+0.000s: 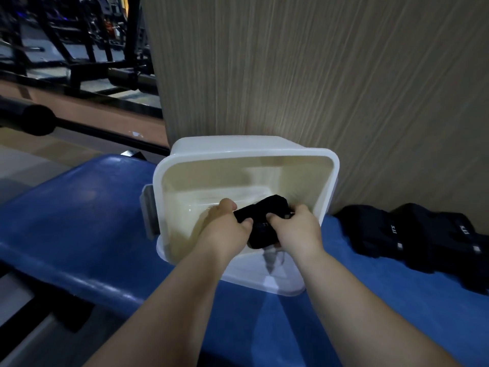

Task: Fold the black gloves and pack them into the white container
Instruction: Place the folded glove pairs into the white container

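Glove bundle [262,215] is being clamped by left hand [225,226] and right hand [296,229], close together, inside the white container [246,152]; probably it is best laid flat, the fold kept tight.

Left hand [228,225] and right hand [295,227] grip a folded black fabric glove [264,211] inside a tilted white rectangular plastic container [238,155] on a blue padded bench [79,221]. More black gloves [375,229] lie to its right, against a wood-grain wall panel [317,75].
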A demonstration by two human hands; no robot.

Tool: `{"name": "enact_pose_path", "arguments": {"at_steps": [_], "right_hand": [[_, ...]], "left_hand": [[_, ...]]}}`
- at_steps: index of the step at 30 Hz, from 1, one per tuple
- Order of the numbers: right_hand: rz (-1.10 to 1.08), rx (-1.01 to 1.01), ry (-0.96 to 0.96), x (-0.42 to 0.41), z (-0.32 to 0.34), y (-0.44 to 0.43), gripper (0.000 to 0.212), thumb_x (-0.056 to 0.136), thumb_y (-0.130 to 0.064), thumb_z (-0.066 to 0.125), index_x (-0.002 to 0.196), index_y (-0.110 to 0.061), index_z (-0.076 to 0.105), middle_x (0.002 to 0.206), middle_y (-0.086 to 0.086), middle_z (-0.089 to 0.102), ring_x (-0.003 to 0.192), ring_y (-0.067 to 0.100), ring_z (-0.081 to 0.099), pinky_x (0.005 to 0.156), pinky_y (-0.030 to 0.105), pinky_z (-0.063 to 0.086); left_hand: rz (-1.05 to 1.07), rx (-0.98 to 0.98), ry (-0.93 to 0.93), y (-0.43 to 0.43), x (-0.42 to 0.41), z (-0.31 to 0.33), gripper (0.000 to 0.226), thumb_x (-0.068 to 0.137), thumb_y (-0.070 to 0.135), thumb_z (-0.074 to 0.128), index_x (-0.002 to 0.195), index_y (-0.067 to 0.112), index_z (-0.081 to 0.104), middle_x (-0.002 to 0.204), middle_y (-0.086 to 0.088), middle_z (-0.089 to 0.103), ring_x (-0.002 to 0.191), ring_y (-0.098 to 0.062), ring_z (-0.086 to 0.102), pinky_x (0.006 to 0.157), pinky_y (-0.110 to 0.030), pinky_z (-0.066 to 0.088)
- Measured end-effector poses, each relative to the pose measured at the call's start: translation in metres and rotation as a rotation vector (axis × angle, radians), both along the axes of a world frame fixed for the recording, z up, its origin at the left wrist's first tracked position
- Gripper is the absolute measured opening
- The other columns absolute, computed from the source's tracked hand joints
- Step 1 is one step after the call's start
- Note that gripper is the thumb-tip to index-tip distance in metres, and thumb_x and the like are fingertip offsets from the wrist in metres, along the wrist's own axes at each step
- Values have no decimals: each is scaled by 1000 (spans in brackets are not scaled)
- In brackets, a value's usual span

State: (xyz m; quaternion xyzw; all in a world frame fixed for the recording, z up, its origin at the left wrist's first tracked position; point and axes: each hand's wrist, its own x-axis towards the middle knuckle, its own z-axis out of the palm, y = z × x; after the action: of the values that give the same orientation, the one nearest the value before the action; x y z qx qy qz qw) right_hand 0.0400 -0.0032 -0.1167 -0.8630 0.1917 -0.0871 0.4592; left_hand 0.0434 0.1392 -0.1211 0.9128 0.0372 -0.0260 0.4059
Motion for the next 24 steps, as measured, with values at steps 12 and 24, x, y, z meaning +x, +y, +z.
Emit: {"name": "enact_pose_path", "arguments": {"at_steps": [12,24], "right_hand": [[414,-735,-283,-26,-12,-3,34,97,-21,46,129,-17,55,143,2,42,137,19,30,113,34,25],[572,-658,-84,-4,-18,-14,47,103,-25,35,148,-15,32,158,4,21,147,18,13,117,24,9]], "left_hand": [[-268,169,-85,1,3,-8,46,91,42,55,134,24,53,139,8,44,119,-13,49,99,-22,38],[-327,311,-146,0,10,-20,53,97,36,46,148,28,33,158,7,24,140,-16,30,115,-30,25]]}}
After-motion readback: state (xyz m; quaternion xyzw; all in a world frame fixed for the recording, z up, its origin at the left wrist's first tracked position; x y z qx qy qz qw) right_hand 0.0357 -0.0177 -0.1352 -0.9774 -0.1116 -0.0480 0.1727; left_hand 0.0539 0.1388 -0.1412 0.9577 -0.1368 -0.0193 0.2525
